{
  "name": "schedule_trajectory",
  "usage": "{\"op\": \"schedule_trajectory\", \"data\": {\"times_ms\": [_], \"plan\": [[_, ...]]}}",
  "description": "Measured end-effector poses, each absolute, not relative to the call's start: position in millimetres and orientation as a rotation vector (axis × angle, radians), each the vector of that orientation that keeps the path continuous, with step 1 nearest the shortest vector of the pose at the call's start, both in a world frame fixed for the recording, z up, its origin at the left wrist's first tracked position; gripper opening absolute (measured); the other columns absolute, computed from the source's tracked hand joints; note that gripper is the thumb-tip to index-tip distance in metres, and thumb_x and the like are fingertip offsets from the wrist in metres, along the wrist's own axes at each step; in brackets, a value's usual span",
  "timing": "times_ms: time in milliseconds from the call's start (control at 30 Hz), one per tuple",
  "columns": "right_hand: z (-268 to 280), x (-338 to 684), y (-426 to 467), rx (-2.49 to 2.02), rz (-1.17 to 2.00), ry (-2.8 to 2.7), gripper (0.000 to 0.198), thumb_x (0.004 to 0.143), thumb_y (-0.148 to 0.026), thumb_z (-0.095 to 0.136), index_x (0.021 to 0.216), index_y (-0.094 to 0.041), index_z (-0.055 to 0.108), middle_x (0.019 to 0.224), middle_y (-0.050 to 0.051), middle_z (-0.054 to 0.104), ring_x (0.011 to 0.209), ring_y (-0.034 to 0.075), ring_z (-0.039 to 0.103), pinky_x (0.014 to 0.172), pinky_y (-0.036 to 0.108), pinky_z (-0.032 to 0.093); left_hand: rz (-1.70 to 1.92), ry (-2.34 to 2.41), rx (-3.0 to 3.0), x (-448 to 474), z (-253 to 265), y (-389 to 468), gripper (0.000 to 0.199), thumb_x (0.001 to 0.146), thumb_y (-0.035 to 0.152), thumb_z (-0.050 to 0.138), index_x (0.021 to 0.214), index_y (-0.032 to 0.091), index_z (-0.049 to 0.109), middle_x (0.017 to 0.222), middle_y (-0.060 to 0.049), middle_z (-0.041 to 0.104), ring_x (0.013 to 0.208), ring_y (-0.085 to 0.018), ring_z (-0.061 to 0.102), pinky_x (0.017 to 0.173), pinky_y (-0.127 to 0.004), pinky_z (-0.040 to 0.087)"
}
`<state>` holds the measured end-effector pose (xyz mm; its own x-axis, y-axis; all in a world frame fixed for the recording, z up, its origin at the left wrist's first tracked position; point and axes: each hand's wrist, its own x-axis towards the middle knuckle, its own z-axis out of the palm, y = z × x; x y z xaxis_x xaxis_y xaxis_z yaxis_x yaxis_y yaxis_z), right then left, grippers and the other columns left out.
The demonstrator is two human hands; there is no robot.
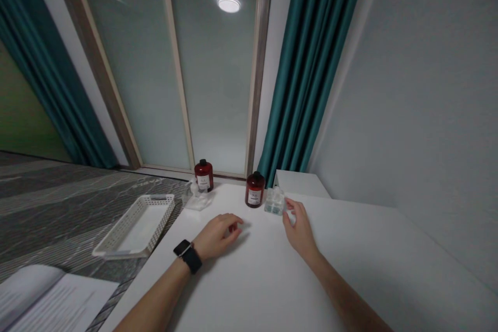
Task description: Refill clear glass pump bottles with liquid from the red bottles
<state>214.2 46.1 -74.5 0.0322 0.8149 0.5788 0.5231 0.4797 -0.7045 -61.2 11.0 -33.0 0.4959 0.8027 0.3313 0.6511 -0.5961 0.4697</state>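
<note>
My right hand (300,227) is at the right side of a clear, cube-like glass or plastic piece (274,201). Its thumb and fingers are apart, with the fingertips close to the clear piece; whether they touch it I cannot tell. Just left of that piece stands an upright reddish-brown bottle (255,192) with a black cap and white label. My left hand (218,234), with a black watch on the wrist, hovers low over the white table (257,280), fingers loosely bent and holding nothing. A similar bottle (204,175) stands farther back, beside a clear object with a white part (196,196).
Left of the table, at a lower level, lies a white perforated basket (101,250). An open book (70,301) is at the lower left. A white box-like unit (301,182) adjoins the table's back, by a teal curtain (307,72). A grey wall (420,93) borders the right side.
</note>
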Motion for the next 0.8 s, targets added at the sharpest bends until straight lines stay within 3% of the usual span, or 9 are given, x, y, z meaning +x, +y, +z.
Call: {"op": "schedule_trajectory", "data": {"times_ms": [167,300,433,500,667,800], "plan": [[-60,171,10,-1.032,0.411,-1.919,0.032,0.086,-0.013,0.049,0.113,-0.024,0.061,0.111,0.008,0.062,0.108,0.024,0.059,0.098,0.043,0.047,0.867,1.324,2.479,-74,-26,12,0.017,0.091,0.023,0.049,0.092,0.019,0.066,0.080,-0.003,0.069,0.073,-0.018,0.063,0.072,-0.030,0.048],[-61,152,2,-1.013,0.513,-2.050,0.030,0.086,-0.010,0.047,0.108,-0.024,0.062,0.107,0.007,0.061,0.104,0.023,0.059,0.095,0.041,0.048,1.409,1.556,2.267,-90,-22,15,0.018,0.089,0.025,0.049,0.074,0.019,0.058,0.069,0.000,0.058,0.066,-0.016,0.055,0.065,-0.028,0.044],[-67,136,11,-0.974,0.598,-2.081,0.030,0.085,-0.010,0.047,0.105,-0.025,0.063,0.106,0.006,0.062,0.102,0.024,0.060,0.094,0.042,0.048,1.898,1.927,1.759,-107,-30,27,0.006,0.089,0.025,0.048,0.086,0.021,0.050,0.074,0.002,0.050,0.068,-0.016,0.051,0.065,-0.028,0.045],[-69,122,20,-0.940,0.648,-2.045,0.030,0.084,-0.010,0.048,0.104,-0.026,0.064,0.104,0.006,0.063,0.100,0.024,0.061,0.093,0.042,0.049,1.971,2.033,1.623,-117,-38,35,0.012,0.087,0.024,0.050,0.097,0.021,0.046,0.079,0.001,0.046,0.070,-0.017,0.050,0.066,-0.030,0.046],[-72,76,56,-0.859,0.757,-1.894,0.028,0.081,-0.011,0.048,0.099,-0.024,0.065,0.096,0.005,0.064,0.090,0.022,0.064,0.083,0.038,0.053,1.929,2.191,1.534,-136,-58,50,0.028,0.077,0.018,0.054,0.103,0.019,0.045,0.098,-0.004,0.047,0.095,-0.024,0.051,0.088,-0.045,0.047],[-73,42,93,-0.857,0.777,-1.830,0.030,0.083,-0.015,0.046,0.107,-0.021,0.061,0.098,0.006,0.064,0.089,0.021,0.065,0.082,0.038,0.054,1.817,2.237,1.560,-139,-67,57,0.036,0.076,0.024,0.059,0.109,0.016,0.046,0.102,-0.008,0.050,0.101,-0.029,0.053,0.094,-0.051,0.044]]}}
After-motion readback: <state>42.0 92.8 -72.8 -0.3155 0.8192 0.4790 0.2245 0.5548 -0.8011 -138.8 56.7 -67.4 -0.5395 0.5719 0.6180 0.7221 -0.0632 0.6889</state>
